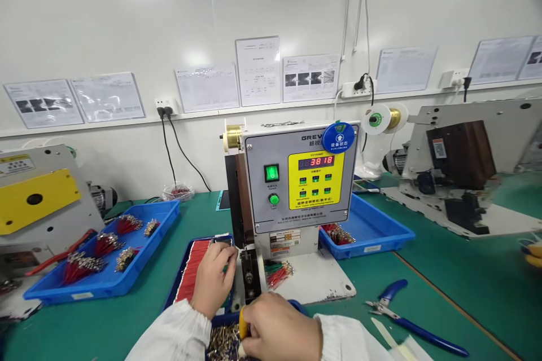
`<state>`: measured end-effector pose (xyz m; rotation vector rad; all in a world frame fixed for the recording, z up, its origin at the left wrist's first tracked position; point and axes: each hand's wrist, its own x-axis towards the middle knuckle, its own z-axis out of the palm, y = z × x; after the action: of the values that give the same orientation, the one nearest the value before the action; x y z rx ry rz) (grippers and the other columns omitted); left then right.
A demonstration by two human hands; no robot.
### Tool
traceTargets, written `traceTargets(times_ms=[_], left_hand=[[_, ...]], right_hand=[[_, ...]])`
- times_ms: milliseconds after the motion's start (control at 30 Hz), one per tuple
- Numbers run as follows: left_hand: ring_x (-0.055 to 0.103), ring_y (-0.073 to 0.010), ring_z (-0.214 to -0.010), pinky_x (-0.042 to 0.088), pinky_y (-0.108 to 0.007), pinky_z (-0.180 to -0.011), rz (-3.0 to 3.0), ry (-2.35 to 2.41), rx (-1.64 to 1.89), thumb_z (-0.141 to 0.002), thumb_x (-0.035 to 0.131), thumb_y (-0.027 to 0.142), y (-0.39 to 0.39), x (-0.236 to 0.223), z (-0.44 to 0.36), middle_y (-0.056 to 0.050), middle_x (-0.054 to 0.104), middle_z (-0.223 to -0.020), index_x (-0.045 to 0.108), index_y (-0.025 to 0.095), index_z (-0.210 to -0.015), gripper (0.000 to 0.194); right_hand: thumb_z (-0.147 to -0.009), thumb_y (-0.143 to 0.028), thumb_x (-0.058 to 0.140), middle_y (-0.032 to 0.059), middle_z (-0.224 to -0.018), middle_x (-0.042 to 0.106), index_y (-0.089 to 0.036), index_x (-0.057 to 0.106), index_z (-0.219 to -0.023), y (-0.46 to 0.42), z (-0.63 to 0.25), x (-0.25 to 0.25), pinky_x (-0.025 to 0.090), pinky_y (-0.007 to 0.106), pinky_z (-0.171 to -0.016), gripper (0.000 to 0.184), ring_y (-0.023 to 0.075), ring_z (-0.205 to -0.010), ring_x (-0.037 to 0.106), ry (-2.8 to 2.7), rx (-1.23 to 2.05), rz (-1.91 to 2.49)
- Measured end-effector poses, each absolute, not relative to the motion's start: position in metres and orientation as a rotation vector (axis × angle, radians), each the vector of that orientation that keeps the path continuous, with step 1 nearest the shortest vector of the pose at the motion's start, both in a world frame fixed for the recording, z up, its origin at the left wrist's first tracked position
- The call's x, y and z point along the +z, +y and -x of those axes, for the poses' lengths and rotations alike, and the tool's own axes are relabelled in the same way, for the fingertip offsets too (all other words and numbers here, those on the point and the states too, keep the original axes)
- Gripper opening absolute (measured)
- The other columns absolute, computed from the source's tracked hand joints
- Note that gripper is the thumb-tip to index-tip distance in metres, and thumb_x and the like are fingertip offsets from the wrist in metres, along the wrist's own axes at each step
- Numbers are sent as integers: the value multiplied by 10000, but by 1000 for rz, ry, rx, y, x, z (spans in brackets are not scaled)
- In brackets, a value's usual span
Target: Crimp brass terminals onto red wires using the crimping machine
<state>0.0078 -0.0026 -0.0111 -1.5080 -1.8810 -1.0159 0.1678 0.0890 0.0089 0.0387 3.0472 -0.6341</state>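
Note:
My left hand [215, 277] is closed, its fingertips curled together beside the black crimping head [250, 277] of the bench machine. What the fingers pinch, if anything, is hidden. Under and left of it lies a dark blue tray with red wires [192, 268]. My right hand [279, 327] is closed in front of the crimping head, over a blue bin of small metal terminals [223, 341]. A yellow piece [243, 324] shows at its fingertips; I cannot tell whether it is held or worn. A bunch of red and green wires [280, 275] rests on the machine's white base [326, 287].
The grey machine panel [271, 197] stands straight ahead. Blue trays with wire bundles stand left [148, 259] and behind right [381, 242]. Blue-handled cutters [423, 330] lie on the green mat at right. Other machines [466, 158] flank the bench.

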Motion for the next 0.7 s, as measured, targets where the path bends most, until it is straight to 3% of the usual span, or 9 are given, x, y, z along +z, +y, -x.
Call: traceTargets(times_ms=[433,600,700], left_hand=[[593,-180,-836,510,-321,-741,1485,-1878,-1070,-937,448,189,-6,-6,-5,-50,611,-875,614,202,-917,168],[619,-182,-866,536,-333,-755,1357,-1884,-1364,-964,441,265,-30,51,-42,-45,660,-912,638,220,-932,204],[630,-218,-971,558,-403,-828,1510,-1897,-1399,-986,382,316,-73,86,-87,-41,683,-1003,668,281,-1031,292]], right_hand=[[-837,-319,634,0,-647,625,-173,575,-633,87,-168,8,278,231,-522,257,126,-577,520,3343,-786,63],[-968,-342,425,20,-571,572,-204,639,-700,98,-203,55,351,274,-535,369,156,-538,524,3801,-902,157],[-988,-393,408,41,-675,639,-281,678,-907,101,-252,91,419,297,-549,303,180,-583,575,3988,-841,95]])
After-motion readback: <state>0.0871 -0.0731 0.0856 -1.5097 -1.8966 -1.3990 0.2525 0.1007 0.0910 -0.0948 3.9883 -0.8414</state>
